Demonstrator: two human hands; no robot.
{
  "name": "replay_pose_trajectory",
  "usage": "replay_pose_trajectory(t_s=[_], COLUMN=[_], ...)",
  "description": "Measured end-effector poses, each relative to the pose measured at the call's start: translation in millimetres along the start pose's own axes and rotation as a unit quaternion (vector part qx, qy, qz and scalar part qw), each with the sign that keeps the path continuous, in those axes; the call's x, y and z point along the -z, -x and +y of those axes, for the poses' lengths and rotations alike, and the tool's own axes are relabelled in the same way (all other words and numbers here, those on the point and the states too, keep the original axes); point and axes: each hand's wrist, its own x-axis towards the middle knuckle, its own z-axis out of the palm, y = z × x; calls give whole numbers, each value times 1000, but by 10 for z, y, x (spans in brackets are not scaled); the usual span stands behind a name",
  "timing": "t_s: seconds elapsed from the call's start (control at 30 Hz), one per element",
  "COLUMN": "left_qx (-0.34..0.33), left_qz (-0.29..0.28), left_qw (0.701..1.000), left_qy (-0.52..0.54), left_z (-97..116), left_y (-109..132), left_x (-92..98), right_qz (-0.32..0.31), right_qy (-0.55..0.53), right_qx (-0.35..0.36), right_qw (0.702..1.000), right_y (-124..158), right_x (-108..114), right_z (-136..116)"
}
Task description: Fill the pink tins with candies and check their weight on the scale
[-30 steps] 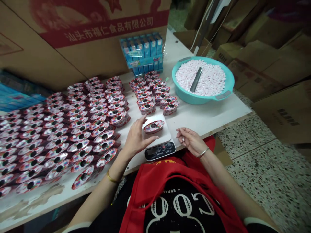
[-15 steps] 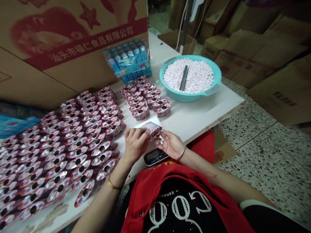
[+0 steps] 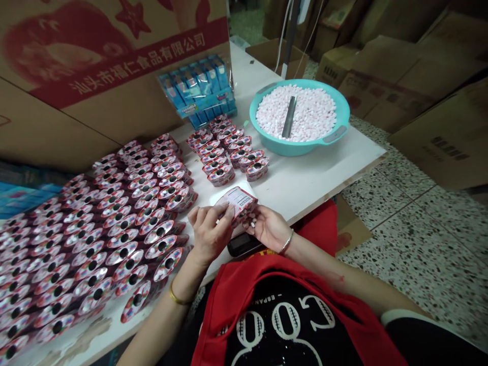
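My left hand (image 3: 211, 231) grips a red printed candy packet (image 3: 241, 199) between thumb and fingers, its white label panel with dark text facing up. The packet is tilted, one end toward my right hand (image 3: 271, 229). That hand is palm up and cupped at the packet's end, with a few small white candies (image 3: 252, 223) at its fingers. How far the fingertips go under the packet is hidden. Below the packet, a white flat object (image 3: 249, 187) lies on the table, partly covered. A black phone-like device (image 3: 244, 245) lies near the table edge, under my hands.
Many filled packets (image 3: 125, 223) stand in rows to the left, and a smaller group (image 3: 221, 174) stands ahead. A turquoise basin (image 3: 297, 149) of white candies holds a metal scoop (image 3: 290, 117). Blue boxes (image 3: 206, 91) and a large carton (image 3: 114, 56) stand behind on the table (image 3: 324, 178).
The packet has turned slightly and come closer over my right hand. Fewer candies show in my right palm, and its fingers are more curled.
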Motion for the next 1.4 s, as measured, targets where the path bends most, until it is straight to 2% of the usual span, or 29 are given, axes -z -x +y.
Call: replay_pose_trajectory(t_s=[0.27, 0.43, 0.7, 0.83, 0.93, 1.03, 1.17, 1.3, 1.4], left_qx=[-38, -20, -7, 33, 84, 144, 205, 216, 208], left_qz=[71, 39, 56, 8, -2, -15, -59, -84, -58], left_qw=[997, 999, 998, 999, 993, 977, 955, 947, 949], left_qy=[-19, -18, 10, 36, 88, 155, 208, 223, 230], left_z=[13, -44, -8, -18, -7, 10, -2, -47, -79], left_y=[14, 56, 107, 137, 120, 66, 24, 55, 121], left_x=[-12, -65, -11, -65, -82, -103, -192, -242, -168], right_qz=[7, -13, -2, 0, -8, -5, 19, 31, 39], right_qy=[-1, -13, -9, -7, 11, 38, 81, 101, 111], right_qx=[-17, -34, -8, -9, -9, 1, 51, 70, 72], right_qw=[1000, 999, 1000, 1000, 1000, 999, 995, 992, 990], right_y=[35, 1, -7, 4, 8, 30, 91, 164, 221], right_x=[-37, -19, -12, -19, 25, 124, 286, 418, 489], right_z=[-2, 33, 60, 57, 48, 22, -50, -131, -175])
